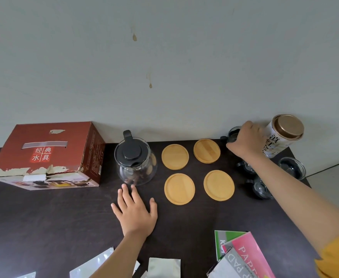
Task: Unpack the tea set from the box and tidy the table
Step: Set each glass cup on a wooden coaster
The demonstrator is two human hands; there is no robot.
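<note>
Right hand (245,140) reaches to the far right corner of the table (44,217), fingers curled round a glass cup (232,135) with a black handle, by the wall. Tea tin (283,135) just beside it, tilted. Three more cups (292,167) near the forearm. Left hand (135,209) lies flat on the table, fingers spread, holding nothing, fingertips just short of the teapot (135,161). Four coasters (179,188) between teapot and cups. Box (48,155) far left, shut. Packets (239,255) at the near edge.
</note>
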